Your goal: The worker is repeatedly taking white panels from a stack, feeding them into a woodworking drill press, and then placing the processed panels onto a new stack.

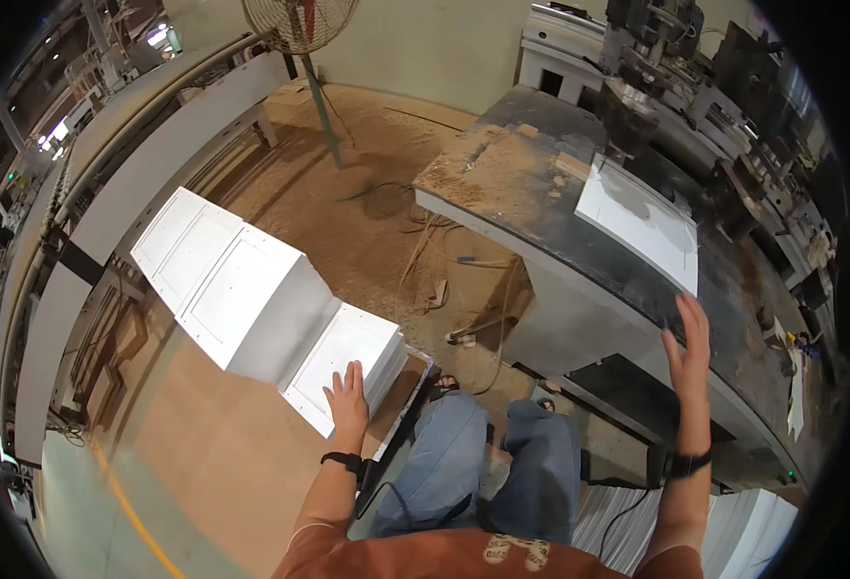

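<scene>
**Two open hands between a panel stack and a dusty worktop**

Orange-shirted shoulders and blue-trousered knees fill the lower edge, nearest the lens. Beyond them the sawdust-strewn floor [348, 222] spreads widest, with cables trailing across it and a pedestal fan [301, 21] at the top. To the right runs the long dark worktop [579, 261], heaped with sawdust at its far end, carrying one white panel [642, 220] near its front edge. To the left stand tall stacks of white panels [222, 280], and a lower stack [348, 362] sits on a trolley beside the person's knee.

The left hand [348, 400] lies flat, fingers spread, on the near corner of the lower stack's top panel, gripping nothing. The right hand [687, 345] is raised, open and empty, just short of the worktop's edge, the lone panel lying slightly beyond its fingertips.

These panels look stiff, flat and fairly light singly, with smooth painted faces likely to slip and mark; opposite edges seem the safest hold.
</scene>
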{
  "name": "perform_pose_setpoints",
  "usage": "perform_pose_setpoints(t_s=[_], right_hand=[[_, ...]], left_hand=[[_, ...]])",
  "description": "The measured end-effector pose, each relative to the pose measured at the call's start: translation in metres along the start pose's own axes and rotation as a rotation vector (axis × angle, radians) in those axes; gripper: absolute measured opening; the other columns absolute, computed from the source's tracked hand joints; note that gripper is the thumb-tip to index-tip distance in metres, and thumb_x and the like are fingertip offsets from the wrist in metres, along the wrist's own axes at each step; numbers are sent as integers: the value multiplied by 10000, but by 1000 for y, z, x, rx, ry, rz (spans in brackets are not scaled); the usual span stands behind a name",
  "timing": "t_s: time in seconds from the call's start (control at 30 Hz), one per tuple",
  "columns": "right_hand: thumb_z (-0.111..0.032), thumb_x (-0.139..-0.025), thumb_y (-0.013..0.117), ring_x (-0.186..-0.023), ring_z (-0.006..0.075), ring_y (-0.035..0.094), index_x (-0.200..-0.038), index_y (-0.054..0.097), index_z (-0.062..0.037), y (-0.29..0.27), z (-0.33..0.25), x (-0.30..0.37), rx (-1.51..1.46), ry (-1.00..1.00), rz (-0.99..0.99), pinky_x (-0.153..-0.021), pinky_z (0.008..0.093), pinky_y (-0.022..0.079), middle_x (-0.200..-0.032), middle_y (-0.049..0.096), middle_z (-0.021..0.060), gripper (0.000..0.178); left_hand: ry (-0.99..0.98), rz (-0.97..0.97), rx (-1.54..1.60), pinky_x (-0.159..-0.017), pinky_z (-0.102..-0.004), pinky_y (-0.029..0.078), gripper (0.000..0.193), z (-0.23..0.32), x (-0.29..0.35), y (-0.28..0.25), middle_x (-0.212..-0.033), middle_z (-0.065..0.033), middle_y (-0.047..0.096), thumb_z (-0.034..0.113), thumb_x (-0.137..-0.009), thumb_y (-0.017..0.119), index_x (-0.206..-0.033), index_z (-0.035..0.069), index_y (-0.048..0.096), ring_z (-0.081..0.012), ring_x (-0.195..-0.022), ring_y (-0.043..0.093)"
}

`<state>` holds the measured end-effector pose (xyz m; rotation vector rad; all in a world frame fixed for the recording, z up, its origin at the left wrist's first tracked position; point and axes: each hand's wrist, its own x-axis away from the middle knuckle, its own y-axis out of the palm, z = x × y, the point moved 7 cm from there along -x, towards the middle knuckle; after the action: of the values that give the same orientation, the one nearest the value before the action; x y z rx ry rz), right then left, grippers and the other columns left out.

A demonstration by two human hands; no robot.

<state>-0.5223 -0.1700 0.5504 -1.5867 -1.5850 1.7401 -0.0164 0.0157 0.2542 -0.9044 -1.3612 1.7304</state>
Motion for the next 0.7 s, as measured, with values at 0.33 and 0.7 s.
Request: perform_pose_setpoints(t_s=[0.33, 0.7], right_hand=[[-348, -701, 827, -1386, 393, 306, -1481, 269, -33, -105, 134, 424, 559, 1339, -68, -1102, 508, 331, -1537, 294, 169, 1010], [-14, -663, 758, -1316, 392, 407, -1389, 463, -130, -71, 91, 527, 673, 1268, -57, -1047, 605, 345, -1433, 482, 67, 792]], left_hand=[[-43, -287, 103, -1064, -727, 208, 1048, -43, -20, 81, -1564, -51, 290, 234, -665, 857, -1520, 184, 253, -363, -1446, 216], [1012, 395, 638, -980, -473, 412, 513, 343, -95, -161, -1189, -203, 578, 96, -797, 707, -1280, 39, 545, -398, -1139, 517]])
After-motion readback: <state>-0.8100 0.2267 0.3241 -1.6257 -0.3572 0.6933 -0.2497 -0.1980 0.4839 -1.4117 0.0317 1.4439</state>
